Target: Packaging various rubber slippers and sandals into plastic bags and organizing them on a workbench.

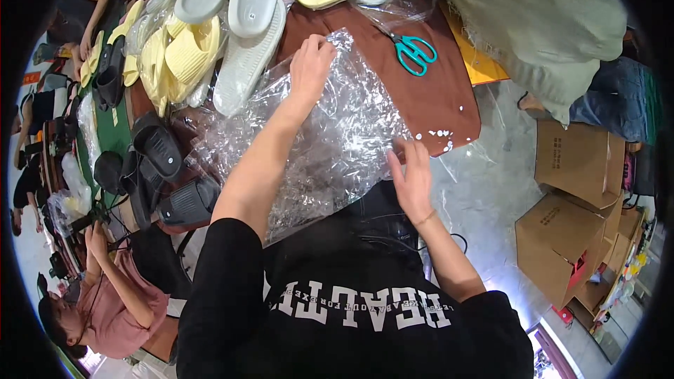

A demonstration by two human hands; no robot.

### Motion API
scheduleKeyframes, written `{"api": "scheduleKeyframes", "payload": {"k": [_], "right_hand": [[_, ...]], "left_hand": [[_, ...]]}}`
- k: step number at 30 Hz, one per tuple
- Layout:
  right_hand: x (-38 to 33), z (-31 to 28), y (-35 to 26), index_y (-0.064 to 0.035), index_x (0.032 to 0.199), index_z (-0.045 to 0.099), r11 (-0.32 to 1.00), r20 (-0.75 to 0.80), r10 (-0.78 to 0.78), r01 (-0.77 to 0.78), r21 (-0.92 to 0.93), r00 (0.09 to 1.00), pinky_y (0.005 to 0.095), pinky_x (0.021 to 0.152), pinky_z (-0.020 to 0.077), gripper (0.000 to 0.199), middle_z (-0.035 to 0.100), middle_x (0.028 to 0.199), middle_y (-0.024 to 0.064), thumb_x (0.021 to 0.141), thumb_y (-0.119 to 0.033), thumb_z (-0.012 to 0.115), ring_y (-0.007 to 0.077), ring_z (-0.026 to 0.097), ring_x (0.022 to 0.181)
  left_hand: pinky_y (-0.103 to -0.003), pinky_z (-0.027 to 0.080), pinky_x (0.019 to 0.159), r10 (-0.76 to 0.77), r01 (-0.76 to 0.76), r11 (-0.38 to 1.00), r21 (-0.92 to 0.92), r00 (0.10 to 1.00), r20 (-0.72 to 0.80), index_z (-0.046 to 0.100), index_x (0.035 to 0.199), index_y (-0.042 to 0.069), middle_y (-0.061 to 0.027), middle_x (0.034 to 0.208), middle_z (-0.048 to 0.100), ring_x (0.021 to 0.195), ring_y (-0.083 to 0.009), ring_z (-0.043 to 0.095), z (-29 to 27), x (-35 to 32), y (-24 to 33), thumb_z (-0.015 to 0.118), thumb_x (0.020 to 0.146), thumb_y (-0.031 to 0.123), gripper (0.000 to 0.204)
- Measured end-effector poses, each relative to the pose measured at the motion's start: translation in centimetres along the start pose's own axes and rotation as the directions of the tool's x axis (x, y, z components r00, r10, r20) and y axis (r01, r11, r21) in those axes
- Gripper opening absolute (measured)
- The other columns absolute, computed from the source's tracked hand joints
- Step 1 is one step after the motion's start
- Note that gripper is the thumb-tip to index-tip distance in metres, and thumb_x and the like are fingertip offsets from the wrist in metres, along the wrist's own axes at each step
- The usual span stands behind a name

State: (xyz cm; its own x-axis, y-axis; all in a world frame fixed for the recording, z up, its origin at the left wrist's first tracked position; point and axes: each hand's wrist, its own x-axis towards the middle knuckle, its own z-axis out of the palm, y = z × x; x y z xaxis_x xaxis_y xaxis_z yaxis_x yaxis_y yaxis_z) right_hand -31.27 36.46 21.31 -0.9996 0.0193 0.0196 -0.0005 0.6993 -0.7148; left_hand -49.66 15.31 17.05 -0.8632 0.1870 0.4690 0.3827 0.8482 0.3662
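- Right now your left hand (311, 63) lies flat, fingers loosely spread, on the far edge of the clear plastic bag (330, 133); your right hand (413, 179) rests open-palmed on its near right edge. Neither hand grips anything.
- That bag lies crumpled on the brown table (435, 95), just this side of the teal scissors (413, 52) and right of the white slipper (246, 63).
- Judge it feather-light, limp, slick and easily torn; it will slide and billow.
- Pinch it at an edge or corner, not mid-sheet.
- Its long axis seems to run from the far corner near the scissors toward your chest; which end is the opening, you cannot tell.
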Motion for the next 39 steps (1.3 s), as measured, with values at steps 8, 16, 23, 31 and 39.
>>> {"api": "scheduleKeyframes", "payload": {"k": [8, 16, 23, 31, 39], "right_hand": [[8.3, 4.7, -2.7, -0.005, 0.098, 0.058, 0.964, -0.022, -0.11, 0.102, -0.244, 0.994, 0.0416, 0.075, 0.0438, 0.026, 0.056, 0.099, 0.0136, 0.081, -0.023, 0.065, 0.0308, 0.052, 0.093], [11.7, 4.3, -0.9, -0.0013, 0.088, 0.052, 0.999, -0.172, -0.031, 0.027, -0.028, 0.985, 0.0461, 0.068, 0.0444, 0.013, 0.059, 0.082, 0.0195, 0.088, -0.014, 0.053, 0.0382, 0.058, 0.08], [12.6, 5.2, -2.8, -0.0107, 0.129, 0.047, 0.908, -0.199, -0.32, 0.239, -0.344, 0.926, 0.0493, 0.096, 0.0355, 0.045, 0.045, 0.133, 0.0131, 0.086, -0.02, 0.057, 0.0354, 0.04, 0.123], [13.7, 9.2, 0.1, -0.0304, 0.14, 0.036, 0.698, 0.205, -0.446, 0.481, -0.531, 0.872, 0.0584, 0.108, 0.0173, 0.048, 0.026, 0.149, 0.0091, 0.094, -0.039, 0.043, 0.0349, 0.021, 0.138], [14.1, 9.3, 0.3, -0.0316, 0.142, 0.033, 0.684, 0.217, -0.447, 0.488, -0.543, 0.868, 0.0571, 0.109, 0.0139, 0.05, 0.026, 0.15, 0.009, 0.094, -0.041, 0.041, 0.0334, 0.021, 0.138]], "left_hand": [[-0.04, 0.046, 0.073, -0.029, 0.029, 0.996, -0.084, 1.0, -0.009, 0.058, 0.089, 0.007, -0.0063, 0.094, 0.054, 0.089, -0.0257, 0.056, -0.8, 0.3, 0.3, 0.065, 0.078, 0.015, 0.015], [-0.059, 0.023, 0.104, -0.018, 0.021, 0.987, 0.162, 1.0, -0.021, 0.051, 0.127, 0.014, -0.0141, 0.14, 0.037, 0.132, -0.0365, 0.027, -5.1, -3.0, 7.2, 0.066, 0.079, 0.029, 0.053], [-0.072, 0.008, 0.101, -0.193, 0.16, 0.969, 0.189, 0.967, 0.166, 0.038, 0.14, 0.024, -0.0094, 0.152, 0.019, 0.139, -0.0405, 0.011, -1.7, -8.9, 4.2, 0.06, 0.081, 0.046, 0.067], [-0.067, 0.015, 0.104, -0.21, 0.199, 0.951, 0.238, 0.977, 0.023, 0.04, 0.139, 0.024, -0.0057, 0.15, 0.026, 0.14, -0.0257, 0.018, -5.2, -12.3, -1.0, 0.059, 0.081, 0.047, 0.066], [-0.068, 0.016, 0.102, -0.704, 0.594, 0.605, 0.53, 0.71, 0.007, 0.036, 0.14, 0.028, -0.0057, 0.15, 0.026, 0.139, -0.0346, 0.017, -13.5, -20.2, -5.4, 0.058, 0.085, 0.036, 0.06]]}}
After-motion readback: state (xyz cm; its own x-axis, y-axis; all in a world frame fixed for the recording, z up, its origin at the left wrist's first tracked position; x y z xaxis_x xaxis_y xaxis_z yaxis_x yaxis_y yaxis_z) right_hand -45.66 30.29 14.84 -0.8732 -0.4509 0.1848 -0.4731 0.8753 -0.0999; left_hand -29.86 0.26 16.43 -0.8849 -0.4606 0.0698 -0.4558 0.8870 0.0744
